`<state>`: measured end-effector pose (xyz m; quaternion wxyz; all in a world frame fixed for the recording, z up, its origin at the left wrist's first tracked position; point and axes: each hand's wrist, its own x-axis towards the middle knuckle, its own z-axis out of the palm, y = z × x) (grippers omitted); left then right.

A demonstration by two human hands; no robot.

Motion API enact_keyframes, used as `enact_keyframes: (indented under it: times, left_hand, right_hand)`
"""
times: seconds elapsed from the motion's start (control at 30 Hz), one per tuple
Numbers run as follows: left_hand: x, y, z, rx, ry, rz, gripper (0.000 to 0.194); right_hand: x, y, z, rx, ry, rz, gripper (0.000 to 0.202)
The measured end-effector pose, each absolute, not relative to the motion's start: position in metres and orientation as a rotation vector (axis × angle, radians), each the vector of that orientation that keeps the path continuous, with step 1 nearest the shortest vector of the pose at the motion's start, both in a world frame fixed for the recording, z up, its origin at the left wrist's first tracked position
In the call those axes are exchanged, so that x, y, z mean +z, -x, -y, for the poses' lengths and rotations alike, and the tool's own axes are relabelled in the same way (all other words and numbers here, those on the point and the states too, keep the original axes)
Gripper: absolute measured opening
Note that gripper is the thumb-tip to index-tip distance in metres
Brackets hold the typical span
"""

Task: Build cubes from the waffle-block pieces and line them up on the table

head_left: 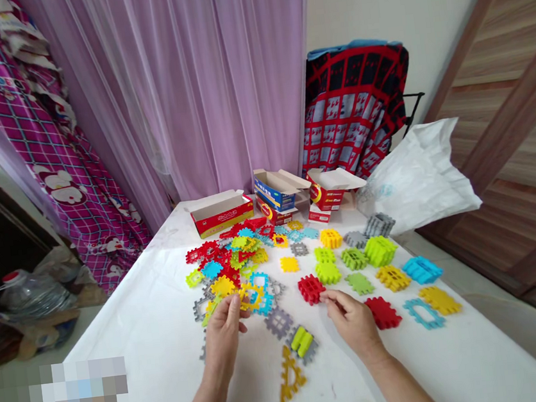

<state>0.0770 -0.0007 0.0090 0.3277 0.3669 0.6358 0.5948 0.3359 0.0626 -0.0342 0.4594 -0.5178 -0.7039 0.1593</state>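
My left hand [224, 338] is closed in a pinch at the near edge of the pile, its thumb and forefinger on a yellow window-frame interlocking plastic piece [246, 297]. My right hand [353, 321] has its fingers curled together, tips against the right edge of a stack of red window pieces [310, 290]. Whether those fingertips grip anything is hidden. Between the hands lie a grey window piece [278, 322] and another grey piece with lime bars [302, 341] on it. A mustard triangular piece [291, 377] lies nearest me. Mixed red pieces [211, 254] heap up beyond my left hand.
Sorted stacks stand at right, among them lime [381, 250], blue [422, 270] and yellow [393, 277]; a solid red piece [383, 312] lies beside my right hand. Open cardboard boxes [222, 215] line the back. A white plastic bag [422, 174] overhangs the right edge of the white table [142, 331].
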Motion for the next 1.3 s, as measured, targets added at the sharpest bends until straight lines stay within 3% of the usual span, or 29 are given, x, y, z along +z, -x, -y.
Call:
enact_keyframes:
  times: [0.53, 0.77, 1.3]
  left_hand:
    - [0.020, -0.107, 0.012, 1.297, -0.731, -1.406, 0.047]
    - [0.017, -0.117, 0.014, 1.249, -0.762, -1.345, 0.048]
    - [0.006, -0.117, 0.012, 1.180, -0.899, -1.426, 0.046]
  right_hand:
    - [-0.013, -0.318, -0.042, 0.129, 1.017, 1.879, 0.022]
    - [0.007, -0.288, -0.019, 0.037, 0.874, 2.102, 0.053]
    - [0.017, -0.286, -0.019, 0.103, 1.047, 2.297, 0.055]
